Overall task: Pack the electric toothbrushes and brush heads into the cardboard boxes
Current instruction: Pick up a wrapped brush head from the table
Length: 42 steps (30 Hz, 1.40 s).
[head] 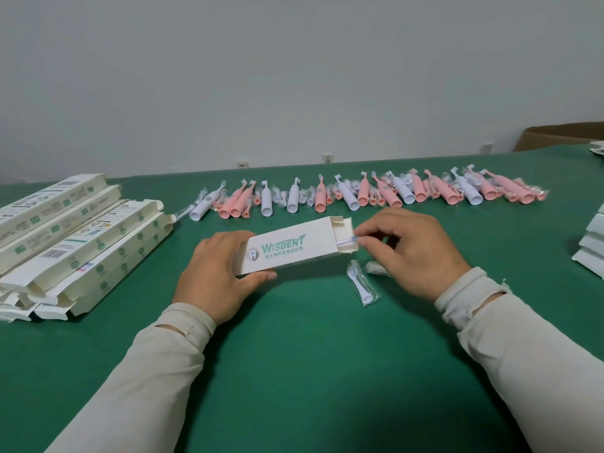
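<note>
A white cardboard box (294,248) printed "WISDENT" lies on the green table (294,354), its right end open. My left hand (217,273) grips the box's left end. My right hand (408,253) pinches a wrapped brush head (349,240) at the box's open mouth, partly inside. Another wrapped white brush head (362,286) lies on the table just below the opening, and a third wrapped piece (376,267) peeks out under my right hand. Several pink and white toothbrushes (359,191) with bagged heads lie in a row behind.
A stack of several long white boxes (75,233) sits at the left. More white boxes (593,246) lie at the right edge. A brown carton (562,135) stands at the far right behind the table.
</note>
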Each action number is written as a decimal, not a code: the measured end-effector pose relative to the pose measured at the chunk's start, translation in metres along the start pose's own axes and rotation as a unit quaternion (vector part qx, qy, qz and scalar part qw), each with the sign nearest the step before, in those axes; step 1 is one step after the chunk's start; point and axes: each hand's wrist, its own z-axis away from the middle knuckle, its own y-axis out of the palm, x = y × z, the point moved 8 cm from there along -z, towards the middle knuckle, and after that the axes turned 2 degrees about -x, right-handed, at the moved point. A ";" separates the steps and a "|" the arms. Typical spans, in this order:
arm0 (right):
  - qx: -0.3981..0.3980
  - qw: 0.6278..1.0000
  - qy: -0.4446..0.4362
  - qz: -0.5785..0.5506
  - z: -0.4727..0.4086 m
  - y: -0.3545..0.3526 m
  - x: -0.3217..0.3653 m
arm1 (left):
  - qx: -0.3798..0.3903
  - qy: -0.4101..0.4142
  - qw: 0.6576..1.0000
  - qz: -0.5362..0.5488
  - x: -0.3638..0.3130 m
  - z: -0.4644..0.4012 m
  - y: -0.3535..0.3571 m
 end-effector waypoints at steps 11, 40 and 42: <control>0.046 0.998 0.038 -0.034 0.002 0.016 -0.003 | -0.015 0.017 0.999 0.034 -0.005 0.001 -0.003; 0.013 0.983 0.184 -0.024 0.004 -0.001 -0.042 | -0.010 -0.026 0.998 -0.049 -0.002 0.002 0.001; 0.116 0.974 0.184 0.067 0.011 0.021 -0.037 | -0.003 -0.032 0.998 -0.052 0.000 0.002 0.003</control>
